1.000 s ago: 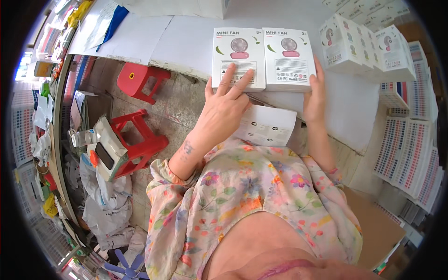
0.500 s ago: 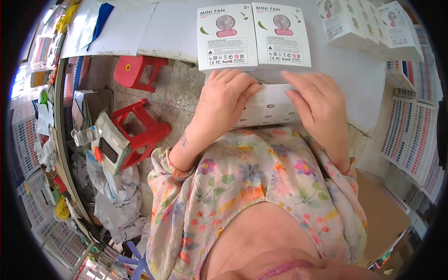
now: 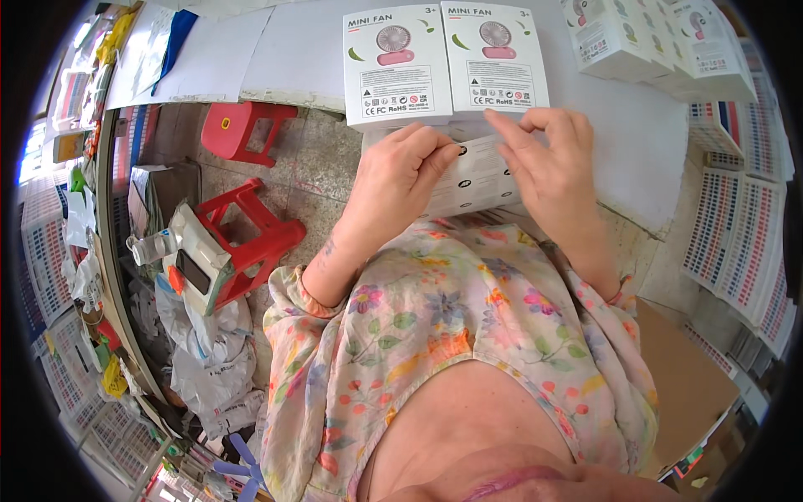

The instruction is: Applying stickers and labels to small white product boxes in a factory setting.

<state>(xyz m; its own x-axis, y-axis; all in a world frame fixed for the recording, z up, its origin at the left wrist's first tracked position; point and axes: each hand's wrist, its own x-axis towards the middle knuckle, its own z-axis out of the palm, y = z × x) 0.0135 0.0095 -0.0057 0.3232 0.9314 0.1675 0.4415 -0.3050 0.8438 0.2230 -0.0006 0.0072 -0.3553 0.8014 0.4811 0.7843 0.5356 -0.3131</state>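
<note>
I see a small white cardboard carton (image 3: 473,180) lying on its side at the near edge of the white desk (image 3: 619,142), right in front of the body, with small dark printed marks on its upward face. Both hands are on it. My left hand (image 3: 397,176) lies over the carton's left end, its fingers curled down and the tips pressing on the top face, so its grip is closed onto the carton. My right hand (image 3: 552,163) rests over the right end with the fingers (image 3: 514,130) stretched toward the far upper edge, thumb and forefinger pinching at the carton's far rim or flap; I cannot tell exactly which part they hold. Just beyond the carton, touching or nearly touching it, two flat white boxes with a pink fan picture (image 3: 443,63) lie side by side, faces up. Further right on the desk stands a cluster of similar white boxes (image 3: 661,42), packed closely. At the far right, off the desk's edge, sheets of coloured sticker grids (image 3: 744,234) hang or lean in rows. To the left, on the tiled floor, stand two red plastic stools (image 3: 247,226), one behind the other, with a white plastic bag heap (image 3: 209,360) near them. A floral blouse (image 3: 452,335) fills the lower middle of the view.
</note>
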